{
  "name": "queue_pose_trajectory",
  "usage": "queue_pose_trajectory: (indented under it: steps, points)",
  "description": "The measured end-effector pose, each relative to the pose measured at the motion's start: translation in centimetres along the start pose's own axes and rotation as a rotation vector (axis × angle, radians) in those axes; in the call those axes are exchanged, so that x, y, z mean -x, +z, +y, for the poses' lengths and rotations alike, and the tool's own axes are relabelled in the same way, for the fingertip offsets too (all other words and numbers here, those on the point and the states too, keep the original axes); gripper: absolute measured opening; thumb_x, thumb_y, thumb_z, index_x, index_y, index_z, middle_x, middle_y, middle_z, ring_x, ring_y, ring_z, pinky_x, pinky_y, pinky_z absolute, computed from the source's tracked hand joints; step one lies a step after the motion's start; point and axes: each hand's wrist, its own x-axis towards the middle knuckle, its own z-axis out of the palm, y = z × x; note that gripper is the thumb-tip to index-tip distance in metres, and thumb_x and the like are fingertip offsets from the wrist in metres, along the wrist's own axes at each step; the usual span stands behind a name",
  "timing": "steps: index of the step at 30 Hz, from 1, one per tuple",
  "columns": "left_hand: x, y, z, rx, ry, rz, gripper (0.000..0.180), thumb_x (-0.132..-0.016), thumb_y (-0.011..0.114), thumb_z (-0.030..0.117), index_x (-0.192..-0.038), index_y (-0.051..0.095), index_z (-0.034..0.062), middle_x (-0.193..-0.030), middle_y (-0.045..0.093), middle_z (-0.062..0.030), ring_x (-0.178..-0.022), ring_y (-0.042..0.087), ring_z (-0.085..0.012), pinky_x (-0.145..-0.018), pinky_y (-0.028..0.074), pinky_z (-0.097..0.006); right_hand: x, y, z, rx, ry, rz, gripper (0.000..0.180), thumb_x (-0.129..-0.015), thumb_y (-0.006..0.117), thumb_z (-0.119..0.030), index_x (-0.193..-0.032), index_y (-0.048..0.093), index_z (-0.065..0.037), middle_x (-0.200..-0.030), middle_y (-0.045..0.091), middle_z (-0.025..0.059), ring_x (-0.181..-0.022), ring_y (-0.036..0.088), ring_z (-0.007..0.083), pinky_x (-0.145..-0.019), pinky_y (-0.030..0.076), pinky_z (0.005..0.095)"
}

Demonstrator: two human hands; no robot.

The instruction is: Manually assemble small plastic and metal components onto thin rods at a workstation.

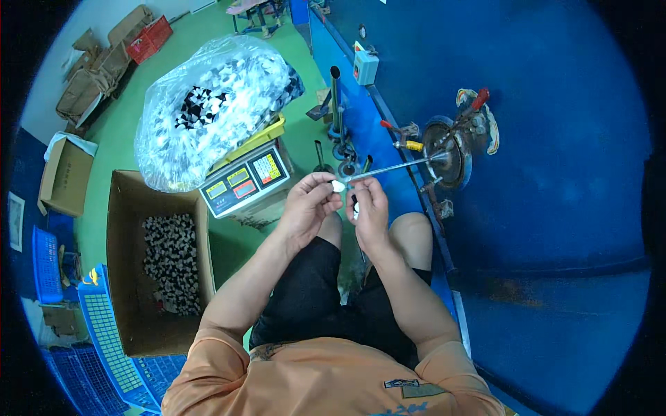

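Above my knees, my left hand (310, 208) pinches a small white rounded piece (338, 186) between thumb and fingertips. Close beside it, my right hand (370, 213) is closed, with a small black and white piece (356, 209) showing at its fingers. The right fingertips are at the near end of a thin metal rod (392, 168). This rod runs out from a round metal fixture (447, 154) on the right. Whether the white piece touches the rod's end I cannot tell.
On the left, a deep cardboard box (123, 270) holds many small dark and pale pieces. A clear plastic bag (163, 156) of black and white pieces rests in a yellow crate (258, 139) by a digital scale (244, 182). A blue panel (541, 208) fills the right.
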Motion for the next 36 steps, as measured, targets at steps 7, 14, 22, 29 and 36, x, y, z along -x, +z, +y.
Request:
queue_pose_trajectory:
  steps: [7,14,22,29,36]
  points:
    - [-0.1,0.2,-0.2,0.056,0.035,0.011,0.016,-0.092,0.058,0.003,-0.108,0.058,0.0011,-0.089,0.064,-0.0095,-0.074,0.064,-0.0144,-0.067,0.055,-0.022,-0.2,-0.3,0.2,0.016,-0.045,0.07,0.009,-0.096,0.045,-0.006,-0.102,0.051,-0.004,-0.073,0.052,0.0044,-0.055,0.043,0.0079,-0.048,0.034,0.0214]
    - [0.3,1.7,-0.4,-0.017,0.108,0.05,0.013,-0.093,0.059,0.004,-0.105,0.058,0.0,-0.086,0.064,-0.009,-0.073,0.063,-0.0131,-0.067,0.054,-0.022,0.3,0.3,-0.5,0.075,-0.084,0.011,0.011,-0.096,0.052,-0.011,-0.102,0.056,-0.002,-0.074,0.053,0.0034,-0.057,0.042,0.0071,-0.048,0.033,0.0203]
    - [0.2,1.6,-1.1,-0.241,0.231,0.051,0.013,-0.093,0.059,0.004,-0.106,0.058,-0.0007,-0.084,0.063,-0.008,-0.072,0.06,-0.0126,-0.068,0.051,-0.023,-0.1,1.4,-0.9,0.055,-0.094,0.046,0.017,-0.096,0.058,-0.018,-0.102,0.059,-0.002,-0.077,0.053,0.0029,-0.059,0.043,0.0064,-0.05,0.034,0.0189]
    - [0.3,2.8,-1.3,-0.249,0.247,0.051,0.014,-0.093,0.058,0.004,-0.106,0.059,-0.0017,-0.082,0.062,-0.0077,-0.07,0.058,-0.0128,-0.067,0.05,-0.023,-0.9,0.9,-0.8,0.009,-0.058,0.096,0.019,-0.096,0.058,-0.018,-0.101,0.059,0.0,-0.081,0.056,0.0045,-0.064,0.048,0.0076,-0.056,0.042,0.0202]
    - [-0.2,2.9,-1.8,-0.318,0.322,0.022,0.013,-0.093,0.057,0.004,-0.105,0.059,-0.0015,-0.08,0.062,-0.0075,-0.067,0.056,-0.0121,-0.066,0.05,-0.023,-0.8,0.8,-0.8,0.006,-0.065,0.111,0.021,-0.096,0.057,-0.019,-0.101,0.059,0.001,-0.083,0.058,0.0062,-0.067,0.052,0.0094,-0.058,0.049,0.0224]
